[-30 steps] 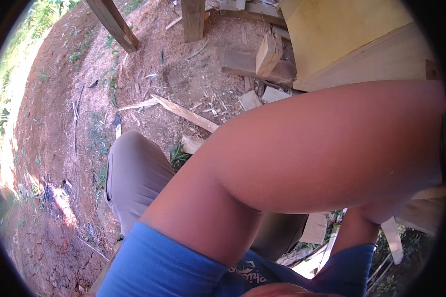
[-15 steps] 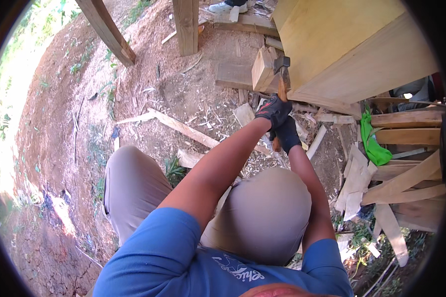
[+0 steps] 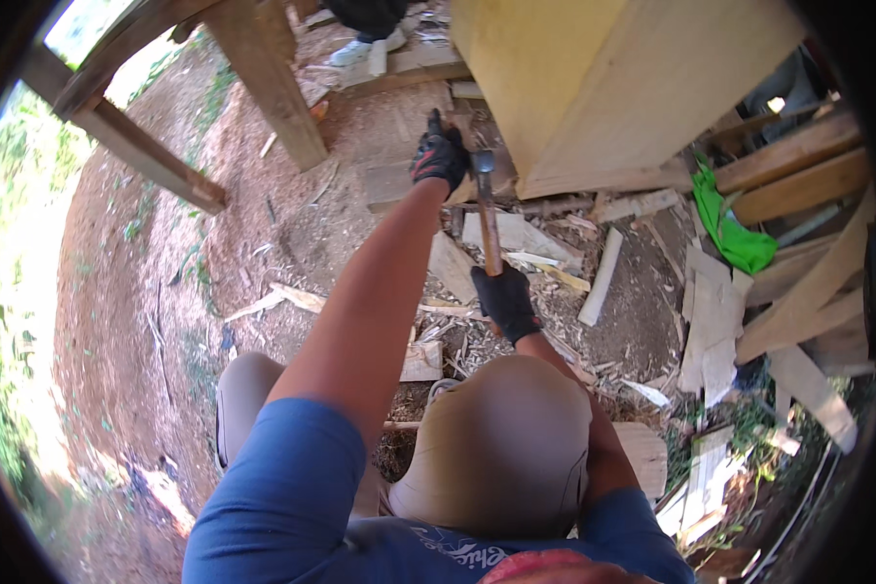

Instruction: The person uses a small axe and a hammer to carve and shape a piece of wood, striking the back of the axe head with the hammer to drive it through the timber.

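Note:
My right hand (image 3: 506,300), in a black glove, is closed around the lower part of a hammer's wooden handle. The hammer (image 3: 490,222) stands with its dark metal head up, near the lower corner of a large pale wooden panel (image 3: 603,107). My left hand (image 3: 440,154), in a black glove with red marks, reaches out to the left of the hammer head. At least one of its fingers is stretched forward, and I see nothing held in it. Beneath and beside it lies a flat wooden plank (image 3: 387,185); what its palm touches is hidden.
Wood offcuts (image 3: 603,277) and shavings litter the dirt around my knees. Wooden posts (image 3: 268,88) rise at the upper left. A person's shoe (image 3: 360,51) shows at the top. A green cloth (image 3: 735,229) hangs by stacked boards (image 3: 798,180) at the right.
My left hand has let go of the hammer handle and moved up and left. The right hand keeps the hammer, now lower and more upright. The view has shifted, and the wooden block is now obscured.

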Motion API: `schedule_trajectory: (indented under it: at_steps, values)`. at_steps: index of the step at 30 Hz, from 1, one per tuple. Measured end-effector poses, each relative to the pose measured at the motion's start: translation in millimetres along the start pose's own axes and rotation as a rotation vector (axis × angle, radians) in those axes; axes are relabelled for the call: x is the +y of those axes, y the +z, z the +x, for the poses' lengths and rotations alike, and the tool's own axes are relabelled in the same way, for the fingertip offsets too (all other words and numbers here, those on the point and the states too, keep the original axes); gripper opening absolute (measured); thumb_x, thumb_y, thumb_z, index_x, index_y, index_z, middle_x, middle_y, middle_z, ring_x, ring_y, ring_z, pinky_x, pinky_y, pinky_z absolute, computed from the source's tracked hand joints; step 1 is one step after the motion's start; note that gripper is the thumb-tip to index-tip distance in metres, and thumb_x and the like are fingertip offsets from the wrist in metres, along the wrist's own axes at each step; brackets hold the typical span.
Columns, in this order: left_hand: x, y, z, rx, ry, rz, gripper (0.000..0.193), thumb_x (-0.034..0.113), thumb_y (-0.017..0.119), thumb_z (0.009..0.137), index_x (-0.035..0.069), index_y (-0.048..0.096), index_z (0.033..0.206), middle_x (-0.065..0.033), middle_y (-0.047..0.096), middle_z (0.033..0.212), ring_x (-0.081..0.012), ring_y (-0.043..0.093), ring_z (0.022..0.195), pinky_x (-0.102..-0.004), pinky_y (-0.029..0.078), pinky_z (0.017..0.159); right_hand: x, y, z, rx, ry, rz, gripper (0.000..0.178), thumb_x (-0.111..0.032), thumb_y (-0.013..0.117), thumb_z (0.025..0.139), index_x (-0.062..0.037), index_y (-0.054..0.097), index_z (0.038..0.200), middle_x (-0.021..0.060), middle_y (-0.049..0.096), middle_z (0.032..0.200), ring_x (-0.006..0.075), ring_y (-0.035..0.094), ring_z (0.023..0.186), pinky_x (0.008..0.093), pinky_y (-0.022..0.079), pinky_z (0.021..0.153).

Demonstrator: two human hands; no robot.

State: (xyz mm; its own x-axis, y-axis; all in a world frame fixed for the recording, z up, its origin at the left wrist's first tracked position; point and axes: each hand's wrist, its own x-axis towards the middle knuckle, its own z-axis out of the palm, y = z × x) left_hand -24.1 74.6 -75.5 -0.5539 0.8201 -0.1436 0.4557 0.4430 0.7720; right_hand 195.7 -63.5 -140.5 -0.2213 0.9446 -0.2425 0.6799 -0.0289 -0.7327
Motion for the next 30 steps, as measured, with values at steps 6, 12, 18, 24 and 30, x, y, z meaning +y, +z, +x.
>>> schedule_trajectory:
  at_steps: [6,12,18,24,30]
  values:
    - [18,11,-7,-0.027,0.022,-0.001,0.06,0.036,0.044,0.109,0.019,0.03,0.164,-0.0264,0.055,0.152,-0.0446,0.054,0.139,-0.0524,0.042,0.116,-27,-8,-29,0.046,0.082,0.067,0.04,-0.043,0.071,0.091,-0.0045,0.071,0.102,0.0228,0.074,0.087,0.0447,0.073,0.085,0.0524,0.056,0.077]
    - [32,48,-9,0.049,0.071,0.032,0.058,0.035,0.046,0.107,0.016,0.036,0.161,-0.0283,0.055,0.15,-0.0443,0.054,0.139,-0.0533,0.043,0.115,8,14,-16,0.146,0.063,0.145,0.037,-0.041,0.07,0.094,-0.0053,0.071,0.104,0.0201,0.073,0.081,0.0415,0.073,0.08,0.0499,0.056,0.07]
    - [36,31,20,0.034,-0.027,0.084,0.06,0.039,0.047,0.107,0.018,0.036,0.161,-0.0295,0.057,0.147,-0.0452,0.056,0.137,-0.054,0.044,0.113,17,24,22,0.12,-0.059,0.184,0.041,-0.044,0.07,0.095,-0.0052,0.071,0.109,0.0226,0.074,0.09,0.0443,0.072,0.087,0.0523,0.056,0.076]
    - [-4,18,36,-0.004,-0.038,-0.1,0.061,0.044,0.044,0.107,0.021,0.034,0.162,-0.0276,0.057,0.149,-0.0459,0.056,0.136,-0.0532,0.043,0.113,32,56,49,0.006,-0.049,0.096,0.047,-0.053,0.067,0.093,-0.0081,0.071,0.109,0.0204,0.076,0.096,0.0427,0.074,0.093,0.0519,0.058,0.081]
    - [-18,5,36,-0.1,-0.032,-0.389,0.067,0.042,0.054,0.105,0.016,0.032,0.164,-0.0162,0.055,0.15,-0.0308,0.061,0.13,-0.0428,0.05,0.107,-6,24,10,-0.018,-0.067,0.039,0.041,-0.047,0.063,0.095,-0.0074,0.074,0.097,0.0234,0.075,0.089,0.0438,0.073,0.087,0.0526,0.059,0.078]
